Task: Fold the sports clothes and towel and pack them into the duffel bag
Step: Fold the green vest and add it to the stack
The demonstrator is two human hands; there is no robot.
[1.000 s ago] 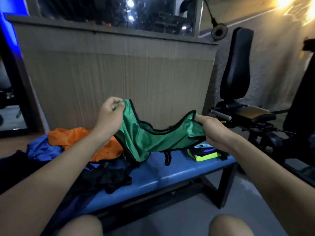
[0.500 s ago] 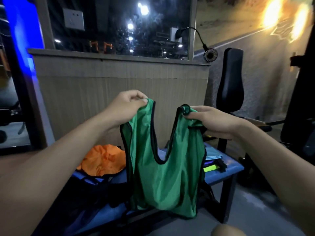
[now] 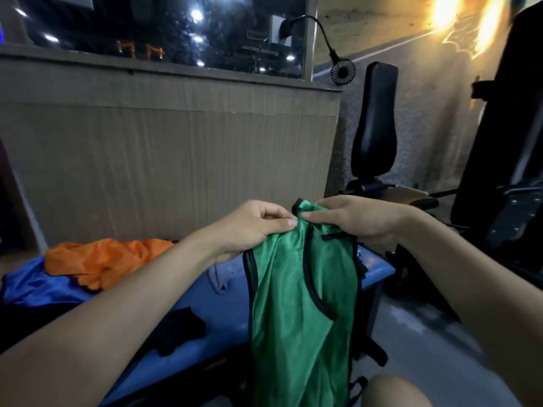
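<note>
- The green vest [image 3: 299, 304] hangs in the air in front of the blue bench [image 3: 223, 306], held at its top by both hands.
- The left hand [image 3: 258, 224] pinches one shoulder strap between thumb and fingers. The right hand [image 3: 352, 218] pinches the other strap, and the two hands touch at the fingertips, so the straps are together.
- The cloth looks thin, shiny and very light. I think it is slippery and will not keep a crease alone, so a fold must be pressed flat on the bench.
- A good place to hold seems to be the black edge tape at the straps and the sides, which is firmer than the smooth middle.
- The orange garment [image 3: 108, 259] and a blue garment [image 3: 38, 286] lie crumpled on the left part of the bench, not yet folded.
- A black cloth [image 3: 179, 330] lies on the bench; what it is, I cannot tell.
- The lower edge of the vest is cut off by the frame.
- No duffel bag and no towel can be made out for certain.
</note>
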